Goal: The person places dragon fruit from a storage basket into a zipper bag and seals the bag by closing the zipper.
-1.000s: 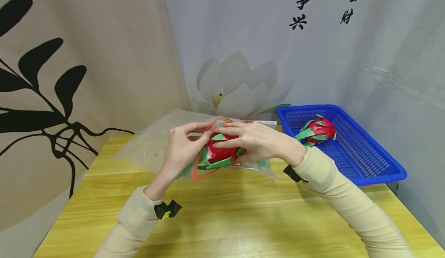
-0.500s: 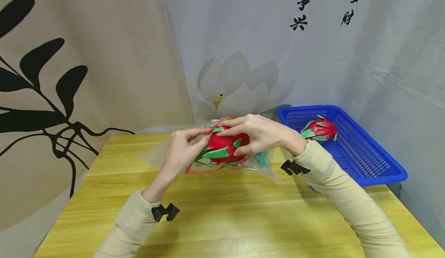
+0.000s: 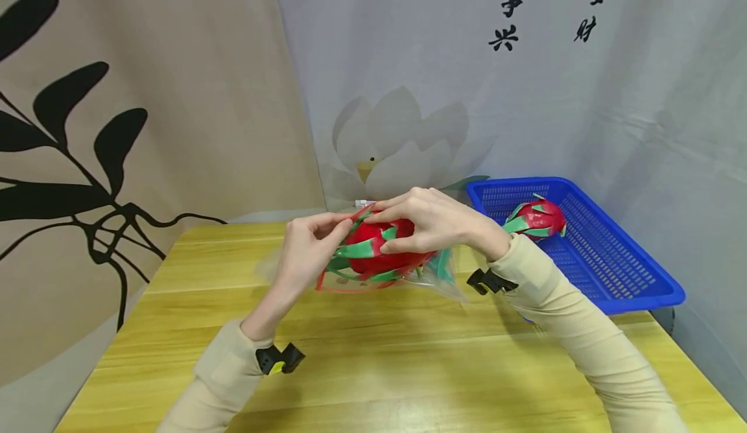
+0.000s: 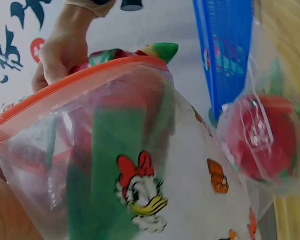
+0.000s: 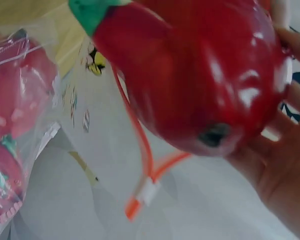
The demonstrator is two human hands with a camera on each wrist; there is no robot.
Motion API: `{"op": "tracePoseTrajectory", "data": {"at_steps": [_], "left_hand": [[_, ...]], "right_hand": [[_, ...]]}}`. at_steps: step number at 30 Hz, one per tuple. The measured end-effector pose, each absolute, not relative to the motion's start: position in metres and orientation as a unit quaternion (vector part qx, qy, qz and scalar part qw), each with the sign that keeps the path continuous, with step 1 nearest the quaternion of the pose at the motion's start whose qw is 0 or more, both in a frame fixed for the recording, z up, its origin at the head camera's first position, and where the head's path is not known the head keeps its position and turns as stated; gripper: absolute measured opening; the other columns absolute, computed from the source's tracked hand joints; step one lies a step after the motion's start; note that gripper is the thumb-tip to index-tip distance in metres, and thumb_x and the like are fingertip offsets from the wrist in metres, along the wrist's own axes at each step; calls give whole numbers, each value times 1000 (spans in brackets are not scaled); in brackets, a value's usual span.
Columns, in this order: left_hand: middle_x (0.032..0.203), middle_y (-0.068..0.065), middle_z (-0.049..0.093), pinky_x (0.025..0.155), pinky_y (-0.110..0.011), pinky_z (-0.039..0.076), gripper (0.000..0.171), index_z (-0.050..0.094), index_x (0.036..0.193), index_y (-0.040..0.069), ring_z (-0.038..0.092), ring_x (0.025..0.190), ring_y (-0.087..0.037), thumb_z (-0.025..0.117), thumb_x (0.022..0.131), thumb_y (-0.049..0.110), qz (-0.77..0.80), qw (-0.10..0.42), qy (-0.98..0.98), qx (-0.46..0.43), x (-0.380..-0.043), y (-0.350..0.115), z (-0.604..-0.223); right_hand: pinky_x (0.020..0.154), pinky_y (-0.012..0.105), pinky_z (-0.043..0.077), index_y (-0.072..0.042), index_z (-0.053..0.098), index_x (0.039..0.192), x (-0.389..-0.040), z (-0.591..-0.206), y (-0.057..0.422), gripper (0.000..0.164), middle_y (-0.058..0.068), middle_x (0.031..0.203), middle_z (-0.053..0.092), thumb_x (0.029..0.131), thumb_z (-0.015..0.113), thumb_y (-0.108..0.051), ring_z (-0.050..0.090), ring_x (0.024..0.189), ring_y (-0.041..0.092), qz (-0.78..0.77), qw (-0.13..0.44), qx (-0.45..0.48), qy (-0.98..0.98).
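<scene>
My left hand point(image 3: 306, 245) pinches the top edge of a clear zip bag point(image 4: 190, 165) printed with cartoon figures. Its orange zip edge point(image 4: 80, 80) stands spread apart, with a white slider point(image 5: 149, 191) at one end. My right hand point(image 3: 434, 222) grips a glossy red dragon fruit point(image 3: 382, 264) with green scales, fingers over its top and thumb on the near side. The fruit lies across the bag's mouth, its left end inside the orange edge. Behind it, a second bagged red fruit point(image 4: 262, 135) shows in both wrist views.
A blue plastic basket point(image 3: 618, 306) stands at the right of the wooden table point(image 3: 373, 368), with another dragon fruit point(image 3: 538, 218) in it. A printed cloth point(image 3: 408, 63) hangs behind the table's far edge.
My right hand has moved slightly right and up, and the dragon fruit has turned with it. The bag's wide spread on the left has narrowed. My left hand stays at the bag edge.
</scene>
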State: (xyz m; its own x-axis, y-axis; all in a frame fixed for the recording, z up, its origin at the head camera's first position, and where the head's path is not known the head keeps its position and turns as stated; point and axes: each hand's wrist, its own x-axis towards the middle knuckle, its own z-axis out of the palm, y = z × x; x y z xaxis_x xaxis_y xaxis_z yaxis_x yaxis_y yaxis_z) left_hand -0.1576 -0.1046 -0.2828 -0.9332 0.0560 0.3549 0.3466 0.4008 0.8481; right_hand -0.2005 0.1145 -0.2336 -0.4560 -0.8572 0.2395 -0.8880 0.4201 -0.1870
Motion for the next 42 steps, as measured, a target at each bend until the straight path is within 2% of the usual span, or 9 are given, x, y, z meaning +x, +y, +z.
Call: {"op": "tracePoseTrajectory", "data": {"at_steps": [10, 17, 22, 25, 28, 32, 35, 39, 42], "left_hand": [[98, -13, 74, 60, -17, 48, 24, 72, 108, 5, 68, 80, -20, 60, 94, 21, -514, 117, -843, -106, -154, -99, -282], [117, -9, 69, 98, -47, 48, 29, 68, 117, 7, 59, 120, -25, 61, 92, 20, -464, 59, -870, -158, -155, -106, -287], [97, -10, 73, 66, -26, 50, 29, 67, 119, 7, 64, 78, -17, 58, 94, 19, -498, 52, -851, -155, -157, -109, -290], [61, -3, 59, 45, -20, 31, 27, 68, 117, 7, 43, 49, -10, 56, 96, 20, -533, 72, -831, -140, -158, -108, -291], [49, 2, 35, 38, -22, 21, 26, 70, 114, 10, 26, 39, -10, 55, 97, 22, -570, 90, -807, -124, -157, -106, -290], [75, -6, 71, 39, -21, 21, 28, 70, 114, 10, 24, 39, -10, 53, 98, 25, -607, 109, -778, -124, -156, -101, -288], [113, -9, 71, 45, -16, 29, 30, 69, 115, 7, 40, 45, -1, 51, 99, 24, -623, 125, -760, -133, -157, -99, -285], [107, -14, 72, 44, -16, 26, 29, 70, 112, 5, 38, 47, 0, 50, 99, 22, -625, 158, -754, -125, -160, -98, -283], [101, -17, 73, 41, -19, 16, 27, 71, 110, 4, 20, 44, -5, 51, 99, 20, -612, 177, -762, -117, -162, -99, -285]], "right_hand": [[46, 17, 19, -10, 74, 104, -195, -242, 106, 24, 6, 109, 72, 86, 70, -26, 18, 46, -1, 198, 113, 507, -831], [46, 18, 22, -12, 75, 102, -199, -245, 108, 25, 3, 105, 74, 84, 73, -29, 28, 47, -1, 212, 104, 502, -832], [49, 17, 32, -11, 76, 100, -202, -243, 107, 25, 1, 99, 75, 82, 75, -28, 47, 57, 2, 229, 99, 475, -844], [49, 18, 30, -13, 77, 98, -203, -241, 103, 24, -3, 84, 74, 81, 75, -31, 40, 52, 3, 234, 103, 447, -857], [47, 19, 27, -15, 77, 96, -203, -237, 96, 26, -4, 72, 71, 80, 76, -35, 31, 47, 5, 232, 107, 407, -877], [44, 19, 28, -15, 77, 95, -201, -232, 88, 30, -4, 61, 66, 77, 77, -39, 31, 42, 5, 217, 106, 363, -900], [41, 20, 24, -15, 77, 97, -203, -231, 85, 34, -6, 49, 54, 76, 77, -41, 27, 41, 5, 199, 99, 352, -909], [40, 19, 23, -15, 73, 109, -208, -234, 86, 43, -5, 46, 50, 77, 76, -43, 35, 41, 5, 168, 90, 340, -921], [41, 20, 28, -17, 68, 119, -214, -237, 88, 45, 0, 54, 58, 81, 73, -42, 52, 49, 10, 137, 100, 334, -927]]}}
